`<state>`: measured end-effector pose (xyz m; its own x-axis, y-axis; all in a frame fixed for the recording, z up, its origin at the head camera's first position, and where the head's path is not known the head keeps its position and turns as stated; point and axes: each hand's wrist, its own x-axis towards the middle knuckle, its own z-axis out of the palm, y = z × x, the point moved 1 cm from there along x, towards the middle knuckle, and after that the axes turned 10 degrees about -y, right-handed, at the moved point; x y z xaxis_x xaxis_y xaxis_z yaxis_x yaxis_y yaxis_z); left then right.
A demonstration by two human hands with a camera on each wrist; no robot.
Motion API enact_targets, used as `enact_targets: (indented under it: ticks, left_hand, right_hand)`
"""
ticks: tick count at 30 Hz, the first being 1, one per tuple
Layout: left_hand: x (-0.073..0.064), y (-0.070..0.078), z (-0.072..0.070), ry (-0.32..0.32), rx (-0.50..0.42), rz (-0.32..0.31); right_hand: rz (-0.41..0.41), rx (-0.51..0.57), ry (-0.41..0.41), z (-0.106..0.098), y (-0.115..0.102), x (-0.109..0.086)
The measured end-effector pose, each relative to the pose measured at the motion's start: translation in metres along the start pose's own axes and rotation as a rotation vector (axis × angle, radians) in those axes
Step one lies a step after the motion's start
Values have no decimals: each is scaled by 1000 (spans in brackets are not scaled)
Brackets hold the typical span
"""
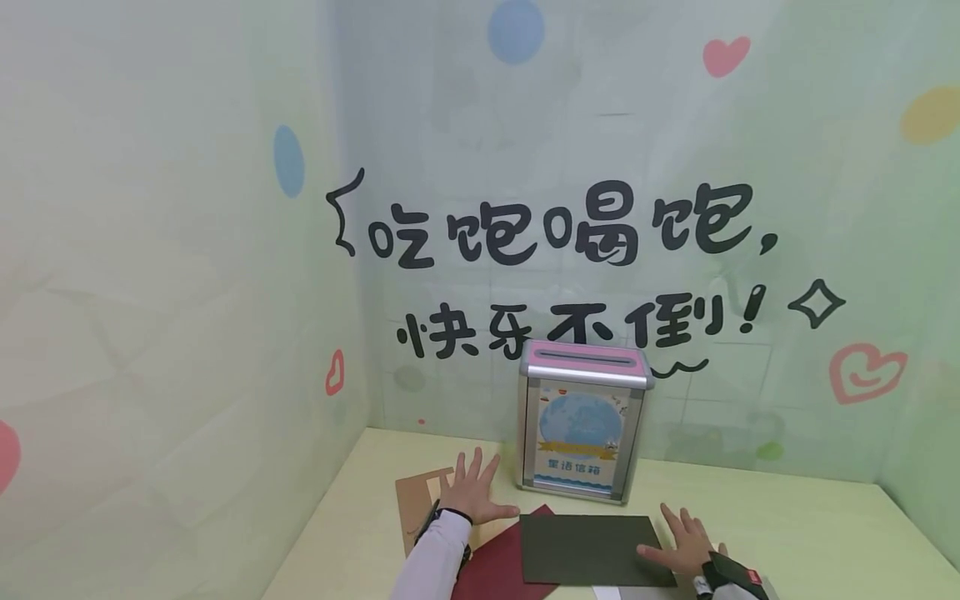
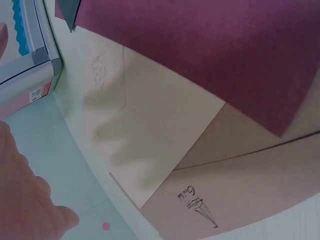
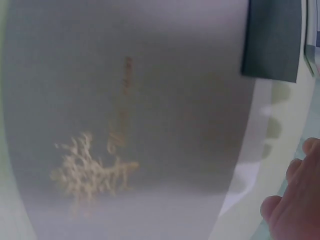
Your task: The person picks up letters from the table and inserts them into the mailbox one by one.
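Currently my right hand (image 1: 686, 546) lies flat, fingers straight and spread, on the right end of the dark grey-green rectangular card sheet (image 1: 585, 546). That sheet sits on the pale yellow-green bench (image 1: 810, 533), long axis running left to right across my front, so most of it stretches leftward from my right palm toward the other hand. My left hand (image 1: 471, 492) is also flat and splayed, fingers pointing away from me, pressing on a brown kraft paper envelope (image 1: 414, 504) further left; its thumb reaches toward the dark sheet's upper left corner but I cannot tell whether it touches. The right hand is the one on the sheet; the left is just beside it.

Under the dark sheet a maroon paper sheet (image 1: 498, 567) pokes out to the left and near side. Behind both, near the wall, stands a silver-framed letter box with a pink slotted top (image 1: 581, 425), just beyond the dark sheet's far edge.

Left wrist view: shows what the head view cannot, the kraft envelope (image 2: 165, 150) with its folded flap and a small handwritten mark, the maroon sheet (image 2: 210, 45) overlapping it, and a corner of the box (image 2: 35, 65).

Right wrist view: a grey sheet with a gold branching print (image 3: 125, 125) lies beneath the wrist, barely seen from above; the dark card's corner (image 3: 272, 40) shows at top right, fingertips (image 3: 295, 200) at the lower edge.
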<state>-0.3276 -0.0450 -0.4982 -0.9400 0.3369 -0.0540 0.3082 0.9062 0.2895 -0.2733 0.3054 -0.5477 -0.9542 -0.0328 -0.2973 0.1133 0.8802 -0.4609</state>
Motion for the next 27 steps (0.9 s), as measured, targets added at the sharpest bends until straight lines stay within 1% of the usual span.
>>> enact_targets:
  ticks: [3, 5, 8, 10, 14, 18, 20, 23, 25, 27]
  left_hand:
    - [3, -1, 4, -8, 5, 7]
    - [6, 0, 4, 2, 16, 6]
    - [14, 2, -4, 25, 1, 4]
    - [20, 4, -12, 41, -13, 5]
    - [32, 10, -39, 59, -57, 25]
    - [42, 19, -78, 74, -97, 41]
    - [46, 27, -98, 81, -122, 42]
    - [50, 39, -124, 84, -161, 50]
    - [52, 48, -138, 82, -186, 66]
    - [56, 56, -147, 87, -187, 93]
  right_hand:
    - [4, -17, 5, 10, 0, 2]
    - [12, -18, -4, 15, -1, 2]
    - [22, -19, -22, 22, -6, 1]
    - [48, -18, -42, 27, -10, 1]
    - [87, -37, -26, 35, -14, 2]
    - [97, -50, 10, 37, -19, 5]
    - [110, -54, 15, 36, -22, 6]
    - [135, -73, 15, 34, -25, 6]
    - [148, -85, 10, 33, -28, 6]
    - [157, -93, 6, 33, -28, 6]
